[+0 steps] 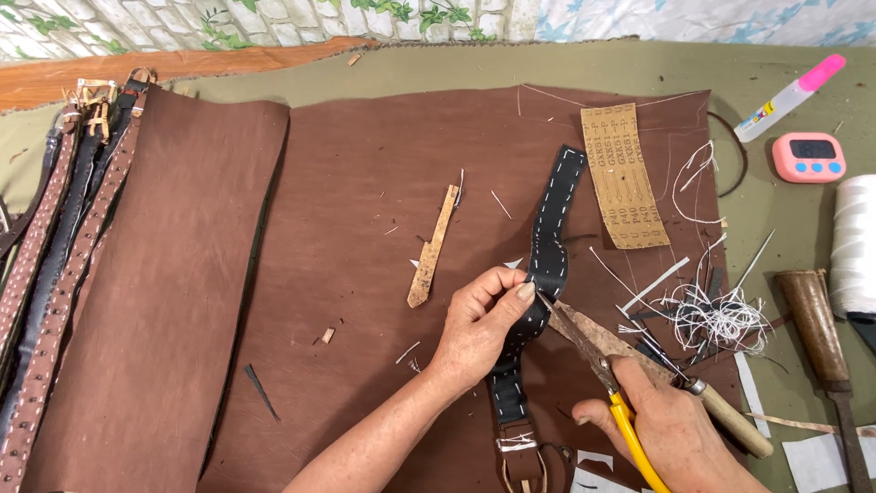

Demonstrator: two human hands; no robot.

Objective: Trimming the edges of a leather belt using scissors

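Right hand [671,424] at bottom edge, grip closed around yellow-handled scissors [598,365]; rusty blades narrowly parted, tips touching the black strap [546,265] edge just by the left thumb. Left hand [484,324] pinches the strap mid-length, thumb and fingers closed on it. Strap is black leather, white running stitches along both edges, curving from upper middle of the brown leather sheet [365,228] down to the bottom edge, where a brown piece with a metal buckle sits, partly cut off. Sheet is matte, scuffed, left part folded over in a rounded roll. It lies on the desk [785,219], covered in olive cloth.

Tan sandpaper strip [623,175], rectangular, printed back up, right of the strap top. Thin wooden sliver [433,246] left of the strap. White thread tangle [716,315] and paper scraps right of the scissors. Wooden-handled awl [721,411] just beside the right hand. Studded brown belts [55,265] stacked at far left. Pink digital timer [809,157], rounded, blue buttons, upper right; pink-capped clear tube [789,98] with label above it. White thread spool [856,246] at right edge, brown-handled tool [817,329] beside it.
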